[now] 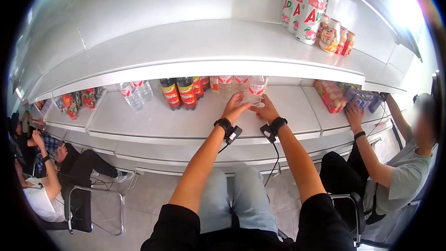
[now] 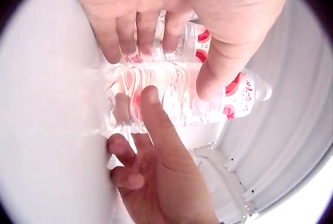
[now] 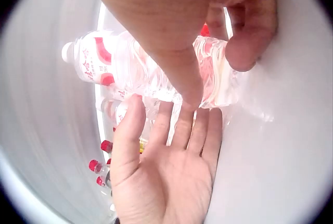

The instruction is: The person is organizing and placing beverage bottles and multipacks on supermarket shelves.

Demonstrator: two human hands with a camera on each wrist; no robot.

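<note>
A clear water bottle with a red and white label stands on the lower white shelf, in front of more of its kind. My left hand reaches it from the left, straight fingers touching its body and the thumb laid on its side. My right hand holds the same bottle from the right. Its thumb lies across the ribbed body and a curled finger sits at the bottle's end.
Dark soda bottles and other water bottles stand left of my hands. Tall white bottles and small ones fill the upper shelf. A seated person's hand rests by packs at right. More people and a chair are at left.
</note>
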